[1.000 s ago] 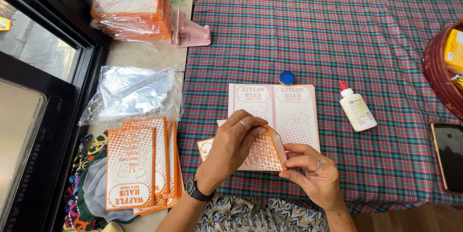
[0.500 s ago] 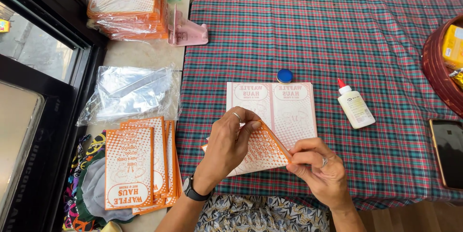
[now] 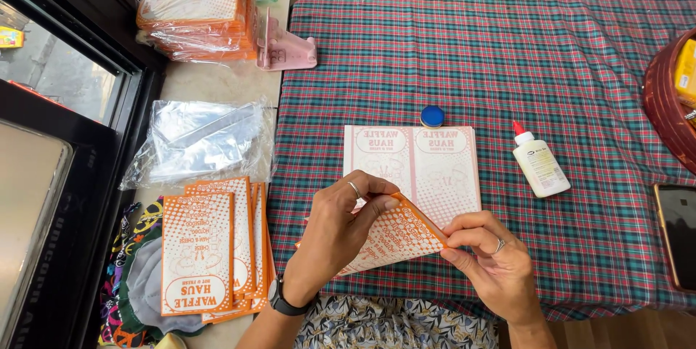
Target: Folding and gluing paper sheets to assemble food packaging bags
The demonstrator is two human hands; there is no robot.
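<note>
On the plaid tablecloth, a stack of flat printed sheets lies just behind both hands, with a glue bottle to the right and a blue cap beyond. Left hand and right hand pinch an orange paper bag at the near edge, folding it.

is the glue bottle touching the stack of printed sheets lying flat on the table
Apart. The head view shows the white glue bottle lying to the right of the flat stack of printed sheets, with a plain strip of plaid tablecloth between them.
</note>
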